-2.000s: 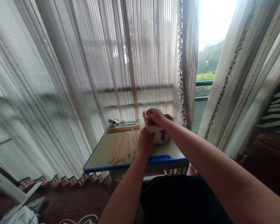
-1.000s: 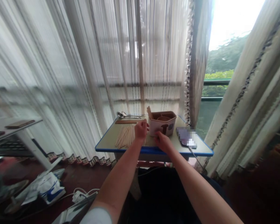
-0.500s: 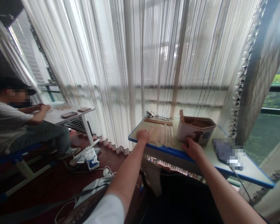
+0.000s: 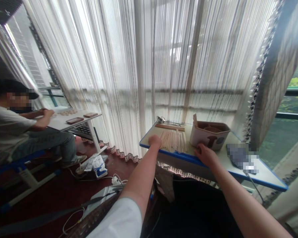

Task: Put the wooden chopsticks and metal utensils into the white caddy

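Many pale wooden chopsticks [image 4: 173,141] lie side by side on a blue-edged table [image 4: 188,133]. At their left end rests my left hand [image 4: 154,141], its fingers curled in; what is under or inside them is hidden. My right hand [image 4: 205,153] is at the table's front edge, loosely bent, with thumb and finger a little apart and nothing seen between them. Just behind it stands a utensil holder [image 4: 203,141], white outside with a mushroom picture, brown and divided inside. Something wooden [image 4: 195,119] sticks up at its left rim.
Darker brown sticks [image 4: 170,127] and metal ladles [image 4: 164,121] lie at the table's back. A blurred-out device with a cable [image 4: 255,187] is at the right. Left, another person [image 4: 12,122] sits at a white table [image 4: 62,121]. Bags and cables [image 4: 98,165] lie on the floor.
The view has shifted slightly, so the table appears a little higher and further right at its left end. Both hands keep nearly the same places beside the chopsticks and holder.
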The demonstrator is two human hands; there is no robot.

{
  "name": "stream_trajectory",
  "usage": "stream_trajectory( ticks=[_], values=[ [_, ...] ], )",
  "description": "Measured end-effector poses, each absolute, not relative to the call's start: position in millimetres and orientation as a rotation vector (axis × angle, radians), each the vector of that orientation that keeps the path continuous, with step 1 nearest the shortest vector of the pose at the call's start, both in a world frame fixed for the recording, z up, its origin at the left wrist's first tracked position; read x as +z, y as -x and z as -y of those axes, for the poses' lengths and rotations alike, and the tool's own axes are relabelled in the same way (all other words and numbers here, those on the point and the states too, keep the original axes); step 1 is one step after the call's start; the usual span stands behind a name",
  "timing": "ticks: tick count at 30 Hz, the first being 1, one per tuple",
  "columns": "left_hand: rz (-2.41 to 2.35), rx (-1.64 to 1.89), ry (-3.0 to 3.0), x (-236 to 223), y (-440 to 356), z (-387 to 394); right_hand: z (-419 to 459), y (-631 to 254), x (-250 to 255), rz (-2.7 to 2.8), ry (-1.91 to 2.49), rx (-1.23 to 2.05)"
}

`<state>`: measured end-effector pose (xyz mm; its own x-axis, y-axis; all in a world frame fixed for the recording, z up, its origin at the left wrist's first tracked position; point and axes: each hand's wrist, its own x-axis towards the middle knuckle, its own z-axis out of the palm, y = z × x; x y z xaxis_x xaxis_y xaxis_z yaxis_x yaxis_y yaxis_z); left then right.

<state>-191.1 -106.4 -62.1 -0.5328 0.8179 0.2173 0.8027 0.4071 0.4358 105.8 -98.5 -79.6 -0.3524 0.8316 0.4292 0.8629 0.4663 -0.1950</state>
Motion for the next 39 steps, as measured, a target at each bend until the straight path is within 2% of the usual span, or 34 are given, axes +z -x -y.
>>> stream_trajectory(
  ticks=[7,15,18,21,29,39],
  values=[
    [-2.600,0.741,-1.517,-58.4,185.3,107.6,103.2,-103.0,-76.5,2.262,1.416,-0.136],
    [-2.549,0.758,-1.519,-58.3,186.9,109.4,109.4,-69.4,-61.8,2.151,1.470,-0.027],
    [-2.533,0.807,-1.504,-59.2,187.9,111.2,113.1,-42.4,-64.4,2.032,1.379,0.107],
    [-2.520,0.877,-1.489,-59.8,189.5,113.1,115.9,-29.0,-72.5,1.967,1.341,0.095],
    [-2.359,1.163,-1.504,-65.6,195.2,113.7,108.1,-37.7,-81.4,1.949,1.260,0.167],
    [-2.022,1.496,-1.537,-69.4,199.9,107.0,78.6,32.4,-22.3,1.957,1.166,0.509]
  ],
)
